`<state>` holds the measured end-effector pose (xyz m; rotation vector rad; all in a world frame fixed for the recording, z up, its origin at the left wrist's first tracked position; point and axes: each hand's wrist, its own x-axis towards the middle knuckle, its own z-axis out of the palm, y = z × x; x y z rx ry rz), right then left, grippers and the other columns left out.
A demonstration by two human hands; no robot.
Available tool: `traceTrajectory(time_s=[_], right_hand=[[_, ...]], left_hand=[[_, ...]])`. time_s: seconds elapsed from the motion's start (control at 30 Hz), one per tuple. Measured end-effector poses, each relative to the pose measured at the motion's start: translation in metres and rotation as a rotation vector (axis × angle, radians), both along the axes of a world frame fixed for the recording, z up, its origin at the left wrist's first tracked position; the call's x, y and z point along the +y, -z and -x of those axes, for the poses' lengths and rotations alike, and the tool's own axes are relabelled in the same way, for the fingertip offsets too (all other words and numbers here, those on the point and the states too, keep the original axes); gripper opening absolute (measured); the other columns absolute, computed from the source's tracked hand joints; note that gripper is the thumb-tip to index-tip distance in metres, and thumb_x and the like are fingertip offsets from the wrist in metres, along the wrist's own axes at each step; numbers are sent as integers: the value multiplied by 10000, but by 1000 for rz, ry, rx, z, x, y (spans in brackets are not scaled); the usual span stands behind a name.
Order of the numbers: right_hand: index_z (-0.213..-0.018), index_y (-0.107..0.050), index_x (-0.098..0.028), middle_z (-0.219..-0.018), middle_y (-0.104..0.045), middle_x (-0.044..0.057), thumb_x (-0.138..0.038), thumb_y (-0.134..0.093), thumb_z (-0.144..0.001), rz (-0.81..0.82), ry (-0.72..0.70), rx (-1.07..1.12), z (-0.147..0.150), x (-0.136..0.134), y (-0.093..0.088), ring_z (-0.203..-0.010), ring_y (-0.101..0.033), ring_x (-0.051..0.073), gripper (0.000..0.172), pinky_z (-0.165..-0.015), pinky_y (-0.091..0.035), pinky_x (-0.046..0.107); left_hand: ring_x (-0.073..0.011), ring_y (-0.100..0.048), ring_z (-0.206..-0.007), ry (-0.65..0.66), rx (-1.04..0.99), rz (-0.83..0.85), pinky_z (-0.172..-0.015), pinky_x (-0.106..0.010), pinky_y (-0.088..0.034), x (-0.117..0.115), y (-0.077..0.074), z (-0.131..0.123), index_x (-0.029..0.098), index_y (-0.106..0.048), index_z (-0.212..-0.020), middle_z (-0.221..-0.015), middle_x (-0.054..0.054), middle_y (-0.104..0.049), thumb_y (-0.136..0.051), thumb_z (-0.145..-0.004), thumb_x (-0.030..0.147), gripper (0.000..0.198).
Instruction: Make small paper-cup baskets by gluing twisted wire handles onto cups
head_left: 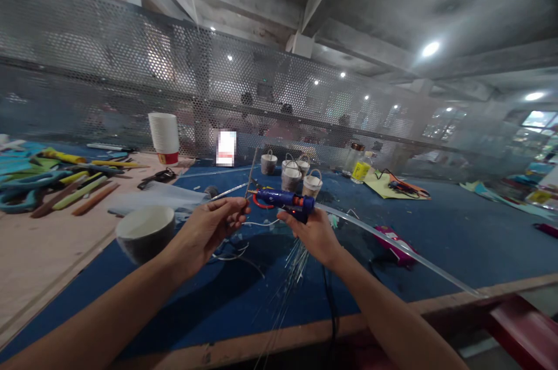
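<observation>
My left hand (218,221) pinches a thin greyish stick (253,167) between thumb and fingers, held nearly upright. My right hand (318,236) is wrapped round the grip of a blue hot glue gun (279,198). Its nozzle points left and meets or nearly meets the stick; I cannot tell whether they touch. A long clear glue stick (392,243) runs out of the gun's back to the right. Behind the gun stand several small grey buckets (291,179) with looped handles. Thin silvery wires (296,262) lie below my right hand.
A dark bowl (139,242) stands beside my left forearm. Farther left are stacked paper cups (164,134), scissors (30,187) and clay-tool-like sticks (82,192). On the right lie a magenta object (396,245), glass jars (354,159) and yellow paper (387,185). A perforated metal screen (261,79) rises behind.
</observation>
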<state>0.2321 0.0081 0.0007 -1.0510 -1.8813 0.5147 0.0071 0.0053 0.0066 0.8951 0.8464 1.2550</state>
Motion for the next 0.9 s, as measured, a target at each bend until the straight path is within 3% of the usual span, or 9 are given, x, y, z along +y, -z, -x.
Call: traceTrajectory(time_s=[0.33, 0.9], right_hand=[[-972, -718, -199, -663, -655, 27, -518, -623, -863, -11, 15, -25, 1, -1, -1, -691, -643, 202, 351, -565, -490, 283], [-1027, -721, -192, -663, -656, 24, -538, -613, -864, 1, 9, -14, 0, -2, -1, -634, -622, 178, 398, -565, -484, 278]], left_hand=[[-71, -605, -603, 51, -33, -20, -581, -125, -538, 0, 0, 2, 109, -731, -842, -806, -55, -677, -646, -860, 129, 89], [-68, -617, -598, 87, -51, 7, -593, -133, -543, -1, -2, 2, 109, -723, -835, -781, -39, -681, -653, -856, 129, 75]])
